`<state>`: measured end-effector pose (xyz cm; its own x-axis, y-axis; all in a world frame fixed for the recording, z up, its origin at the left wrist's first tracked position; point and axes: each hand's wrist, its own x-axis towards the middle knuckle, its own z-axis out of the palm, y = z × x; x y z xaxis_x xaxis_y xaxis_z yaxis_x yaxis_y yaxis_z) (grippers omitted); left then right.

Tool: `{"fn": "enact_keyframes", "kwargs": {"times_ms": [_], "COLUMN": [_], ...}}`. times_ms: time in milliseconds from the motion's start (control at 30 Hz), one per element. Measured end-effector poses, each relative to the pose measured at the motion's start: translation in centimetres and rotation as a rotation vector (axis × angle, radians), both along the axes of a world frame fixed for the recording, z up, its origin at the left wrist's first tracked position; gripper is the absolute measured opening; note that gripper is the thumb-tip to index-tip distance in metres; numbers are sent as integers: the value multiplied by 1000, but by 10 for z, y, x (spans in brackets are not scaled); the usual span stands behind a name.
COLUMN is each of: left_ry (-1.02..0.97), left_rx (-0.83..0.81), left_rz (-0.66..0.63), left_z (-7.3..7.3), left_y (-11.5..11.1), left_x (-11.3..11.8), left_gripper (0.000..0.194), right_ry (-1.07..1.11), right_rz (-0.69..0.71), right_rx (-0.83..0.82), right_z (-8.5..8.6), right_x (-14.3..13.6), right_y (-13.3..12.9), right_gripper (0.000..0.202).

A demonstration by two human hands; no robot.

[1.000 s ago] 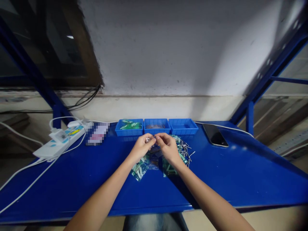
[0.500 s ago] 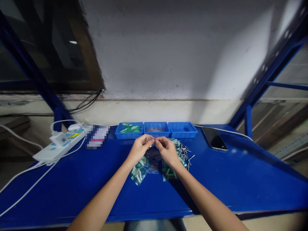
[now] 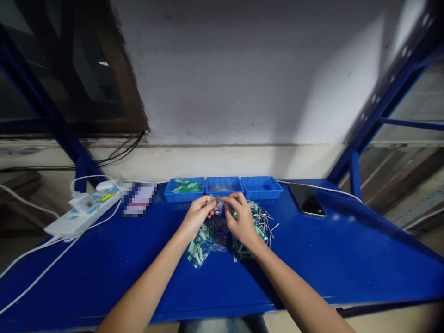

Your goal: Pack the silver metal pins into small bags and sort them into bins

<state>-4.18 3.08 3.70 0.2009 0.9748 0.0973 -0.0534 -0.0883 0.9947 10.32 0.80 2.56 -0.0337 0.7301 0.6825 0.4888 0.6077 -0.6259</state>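
Over the middle of the blue table, my left hand (image 3: 198,214) pinches a small clear plastic bag (image 3: 218,208) between thumb and fingers. What is inside the bag is too small to make out. My right hand (image 3: 240,218) is at the bag's right side, its index finger stretched to the upper edge and its thumb apart from that finger. Below the hands lie green bags with pale strips (image 3: 197,252) and another clear bag with brownish pieces (image 3: 219,241). More green bags (image 3: 242,249) lie partly under my right hand, beside loose metal pins (image 3: 265,222).
Three blue bins stand along the back: the left bin (image 3: 184,198) holds green bags, the middle bin (image 3: 225,179) clear bags, and the right bin (image 3: 262,194) shows a bare bottom. A phone (image 3: 307,200) lies right; a power strip (image 3: 83,210) with white cables lies left.
My right hand's fingers have come apart from the pinch beside my left fingertips, and its index finger is now stretched out. More of the clear bag shows between the hands.
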Motion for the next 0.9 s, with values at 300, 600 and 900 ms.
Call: {"fn": "enact_keyframes", "kwargs": {"times_ms": [300, 600, 900], "left_ry": [446, 55, 86], "left_rx": [404, -4, 72], "left_rz": [107, -47, -16], "left_z": [-4, -6, -11], "left_y": [-1, -4, -9], "left_x": [-3, 7, 15], "left_gripper": [20, 28, 22], "right_ry": [-174, -114, -134], "right_rz": [-18, -190, -168], "right_rx": [-174, -158, -173], "right_z": [0, -11, -10], "right_x": [10, 3, 1], "right_y": [8, 10, 7], "right_gripper": [23, 23, 22]}}
